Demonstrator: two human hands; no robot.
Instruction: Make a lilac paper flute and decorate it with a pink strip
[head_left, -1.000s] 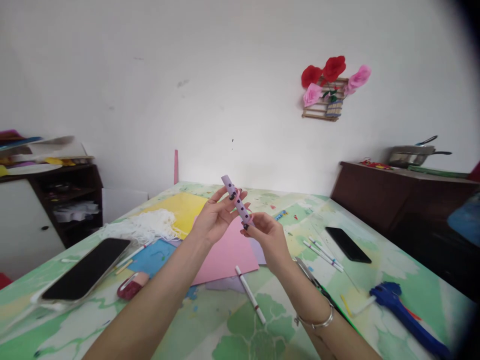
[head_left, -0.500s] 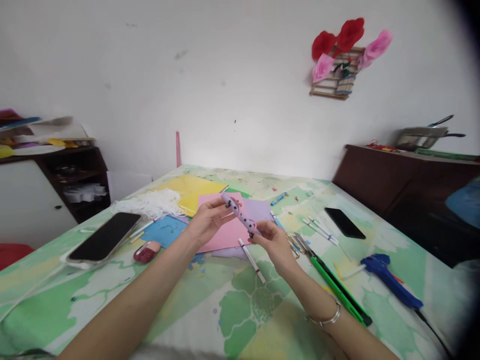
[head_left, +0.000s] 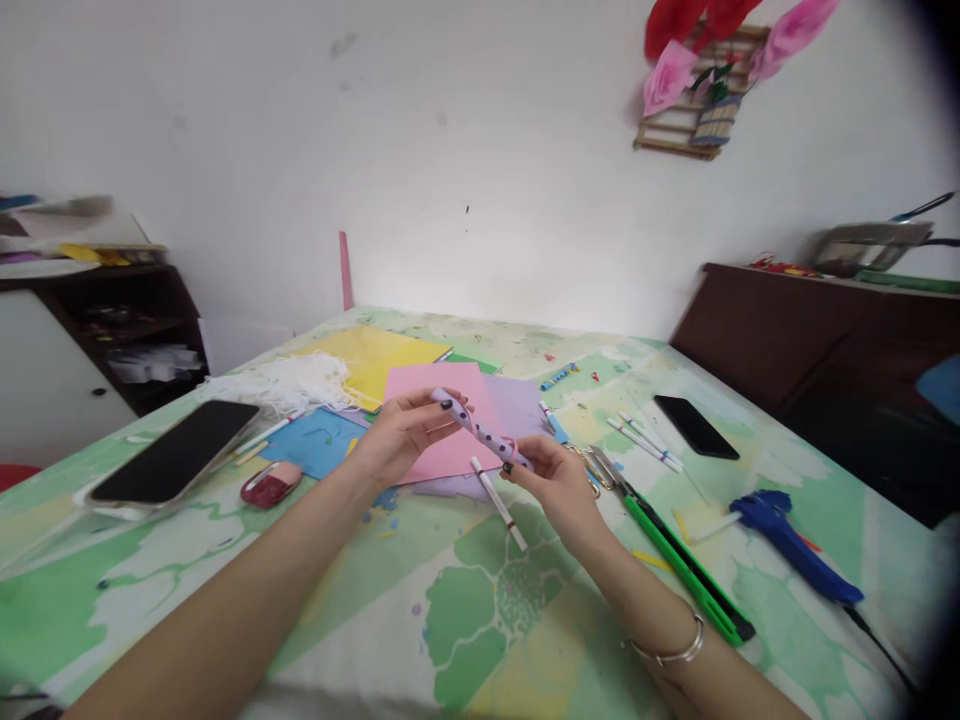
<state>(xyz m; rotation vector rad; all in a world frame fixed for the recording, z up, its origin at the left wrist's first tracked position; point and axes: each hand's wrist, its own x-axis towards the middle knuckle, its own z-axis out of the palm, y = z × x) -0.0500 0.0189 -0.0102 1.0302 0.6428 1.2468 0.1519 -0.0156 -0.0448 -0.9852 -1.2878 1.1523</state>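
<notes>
A slim lilac paper roll (head_left: 482,432) with dark dots and pink bands is held up slantwise above the table. My left hand (head_left: 397,430) pinches its upper left end between thumb and fingers. At the lower right end, the fingers of my right hand (head_left: 553,485) close on it. Below and behind the roll lie a pink sheet (head_left: 420,467) and a lilac sheet (head_left: 514,395). A white marker (head_left: 499,503) rests on the tablecloth just under the roll, near my right hand.
Right of my hands lie scissors (head_left: 587,470), a green utility knife (head_left: 686,560), a blue glue gun (head_left: 795,550), several markers (head_left: 641,440) and a black phone (head_left: 696,427). On the left are another phone (head_left: 176,455), a red-and-pink object (head_left: 271,484), white yarn (head_left: 289,383) and a yellow sheet (head_left: 375,360).
The view has tilted down slightly, so the wall flowers sit higher in the picture. Both hands still hold the roll, which lies at a somewhat flatter slant.
</notes>
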